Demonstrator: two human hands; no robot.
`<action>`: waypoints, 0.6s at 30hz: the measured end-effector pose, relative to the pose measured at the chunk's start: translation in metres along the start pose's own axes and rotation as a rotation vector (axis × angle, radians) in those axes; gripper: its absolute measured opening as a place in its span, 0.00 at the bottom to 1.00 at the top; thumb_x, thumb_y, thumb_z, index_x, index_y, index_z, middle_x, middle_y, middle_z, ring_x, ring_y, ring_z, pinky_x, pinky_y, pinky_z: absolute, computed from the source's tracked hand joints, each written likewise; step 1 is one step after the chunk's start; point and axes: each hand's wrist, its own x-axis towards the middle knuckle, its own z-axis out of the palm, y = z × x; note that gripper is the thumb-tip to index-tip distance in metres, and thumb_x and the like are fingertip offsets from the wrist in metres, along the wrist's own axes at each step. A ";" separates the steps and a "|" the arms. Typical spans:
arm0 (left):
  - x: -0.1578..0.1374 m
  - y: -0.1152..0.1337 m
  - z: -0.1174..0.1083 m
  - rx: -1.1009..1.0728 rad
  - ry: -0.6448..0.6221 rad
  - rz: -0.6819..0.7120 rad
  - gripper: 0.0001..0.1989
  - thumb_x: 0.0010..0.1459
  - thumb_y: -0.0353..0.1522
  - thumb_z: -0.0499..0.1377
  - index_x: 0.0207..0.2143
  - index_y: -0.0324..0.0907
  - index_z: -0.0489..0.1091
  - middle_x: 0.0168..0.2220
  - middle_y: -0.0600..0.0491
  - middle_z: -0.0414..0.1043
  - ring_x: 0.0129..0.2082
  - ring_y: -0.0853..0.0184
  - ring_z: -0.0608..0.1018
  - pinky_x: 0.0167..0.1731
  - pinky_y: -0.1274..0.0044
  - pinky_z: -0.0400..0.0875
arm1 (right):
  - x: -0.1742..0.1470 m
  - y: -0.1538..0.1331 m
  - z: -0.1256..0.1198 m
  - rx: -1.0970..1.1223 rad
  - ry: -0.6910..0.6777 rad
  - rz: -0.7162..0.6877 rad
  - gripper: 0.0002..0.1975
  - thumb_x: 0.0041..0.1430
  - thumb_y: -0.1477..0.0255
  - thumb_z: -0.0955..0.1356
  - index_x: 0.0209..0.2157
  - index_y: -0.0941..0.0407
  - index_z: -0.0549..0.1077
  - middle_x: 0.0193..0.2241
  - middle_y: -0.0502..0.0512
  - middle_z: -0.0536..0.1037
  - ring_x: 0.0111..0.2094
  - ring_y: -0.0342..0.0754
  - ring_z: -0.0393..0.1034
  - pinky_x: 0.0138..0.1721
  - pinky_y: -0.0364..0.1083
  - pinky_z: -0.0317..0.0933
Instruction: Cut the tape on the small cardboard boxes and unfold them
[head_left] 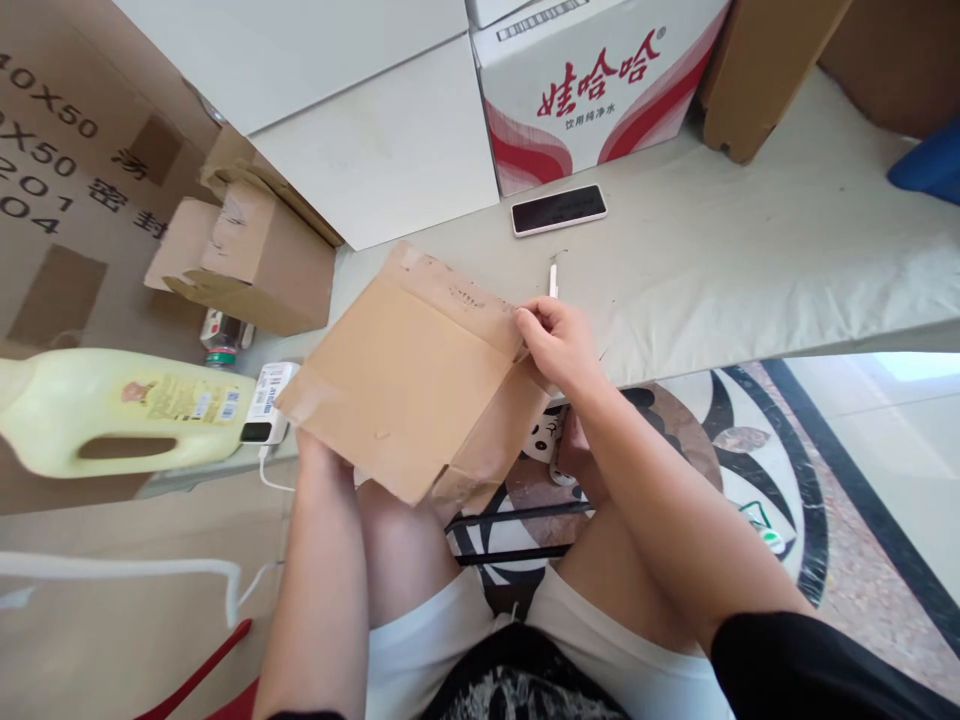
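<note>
The cardboard point(397, 370) is a plain light-brown folded piece, held up at a slant over the near edge of the tabletop point(750, 250) and above the person's lap. Its broad main panel is smooth and flat, with one small scuff near the lower edge. A crease sets off a narrower flap along the far side, which bears faint dark print; another flap slopes down on the right, a little darker, with shiny clear tape at its lower end. More tape glints at the left corner. The right hand point(561, 345) has thumb and fingers pinched on the cardboard at its right corner, by the crease. The left hand point(321, 452) goes under the left side; its fingers are hidden there, so whether they grip or merely support cannot be told. The print is too small to read, and the underside is out of sight. A slim white tool point(553, 280) is partly covered by the right hand. The jug point(150, 410) is cut off at the left, and the small carton point(292, 260) hides part of a bottle point(225, 335).
</note>
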 end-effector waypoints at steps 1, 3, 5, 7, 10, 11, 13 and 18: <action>0.000 0.003 0.001 -0.021 0.015 0.022 0.12 0.61 0.43 0.61 0.34 0.45 0.74 0.34 0.58 0.80 0.36 0.64 0.79 0.34 0.74 0.77 | 0.001 0.002 0.000 -0.047 0.005 0.007 0.12 0.58 0.62 0.64 0.31 0.55 0.73 0.21 0.47 0.66 0.25 0.43 0.60 0.31 0.46 0.53; -0.001 0.010 0.003 -0.068 0.036 0.078 0.12 0.58 0.43 0.63 0.34 0.45 0.74 0.37 0.58 0.81 0.42 0.63 0.80 0.39 0.73 0.78 | 0.002 0.007 0.000 -0.097 0.009 -0.010 0.11 0.59 0.63 0.65 0.33 0.55 0.74 0.24 0.49 0.70 0.28 0.45 0.63 0.34 0.47 0.57; -0.002 0.015 0.005 -0.117 0.028 0.131 0.14 0.57 0.46 0.63 0.34 0.45 0.74 0.39 0.57 0.81 0.50 0.61 0.78 0.45 0.73 0.77 | 0.004 0.010 0.001 -0.113 0.041 -0.052 0.11 0.58 0.64 0.65 0.37 0.55 0.75 0.33 0.53 0.75 0.36 0.48 0.68 0.41 0.49 0.61; 0.000 0.018 0.005 -0.146 0.004 0.168 0.15 0.58 0.47 0.61 0.35 0.46 0.74 0.40 0.57 0.82 0.55 0.60 0.76 0.49 0.72 0.77 | 0.007 0.012 0.000 -0.104 0.131 -0.061 0.15 0.56 0.65 0.67 0.45 0.54 0.73 0.45 0.58 0.75 0.46 0.51 0.69 0.50 0.52 0.62; 0.013 0.019 0.010 -0.182 -0.017 0.213 0.14 0.62 0.46 0.58 0.38 0.46 0.73 0.40 0.57 0.82 0.58 0.60 0.75 0.50 0.72 0.76 | 0.010 0.013 -0.002 0.003 0.236 0.064 0.25 0.53 0.60 0.70 0.50 0.54 0.69 0.52 0.61 0.72 0.50 0.53 0.67 0.55 0.55 0.61; 0.019 0.018 0.014 -0.201 -0.030 0.215 0.14 0.64 0.46 0.56 0.39 0.46 0.73 0.41 0.57 0.81 0.58 0.60 0.75 0.51 0.72 0.76 | 0.011 0.013 -0.002 0.069 0.193 0.115 0.25 0.52 0.57 0.70 0.49 0.55 0.69 0.50 0.61 0.74 0.48 0.52 0.68 0.53 0.55 0.62; 0.032 0.013 0.024 -0.248 -0.072 0.195 0.16 0.66 0.46 0.54 0.42 0.45 0.73 0.42 0.56 0.81 0.59 0.60 0.75 0.52 0.71 0.75 | 0.013 0.013 -0.003 0.215 0.019 0.194 0.22 0.52 0.54 0.69 0.42 0.55 0.70 0.41 0.57 0.76 0.40 0.49 0.70 0.46 0.52 0.66; 0.047 -0.007 0.054 -0.366 -0.175 0.152 0.27 0.61 0.56 0.54 0.43 0.44 0.74 0.47 0.50 0.80 0.61 0.55 0.73 0.56 0.65 0.73 | 0.016 0.014 0.000 0.447 -0.032 0.301 0.20 0.49 0.55 0.70 0.37 0.54 0.68 0.33 0.50 0.75 0.33 0.44 0.70 0.31 0.44 0.65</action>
